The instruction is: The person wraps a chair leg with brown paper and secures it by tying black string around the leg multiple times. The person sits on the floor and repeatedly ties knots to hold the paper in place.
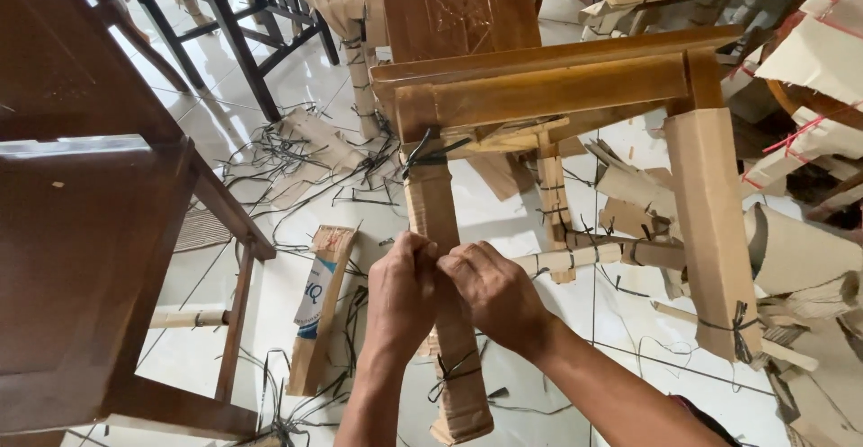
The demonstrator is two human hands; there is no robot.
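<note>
Both hands meet at the middle of a cardboard-wrapped chair leg (442,258). The chair lies overturned, its legs pointing toward the person. The left hand (402,287) is pinched shut at the leg's near edge, and the right hand (490,287) closes in against it from the other side, fingertips touching. They seem to be gripping a thin black string on the wrapping, though the string itself is hidden under the fingers, so I cannot tell whether it is held or only pressed.

The leg's long axis runs from the wooden seat frame (548,88) at the top down toward the bottom of the view, tilted slightly right. The hands sit about halfway along it, directly in front of it, neither clearly nearer. One black tie (430,155) circles the leg above the hands, and another knot (452,373) lies below them.

A second wrapped leg (710,231) stands well apart to the right. Cardboard scraps (321,308) and loose black strands litter the white tiled floor (503,222). A dark wooden chair (90,258) fills the left, cut off by the frame edge.
</note>
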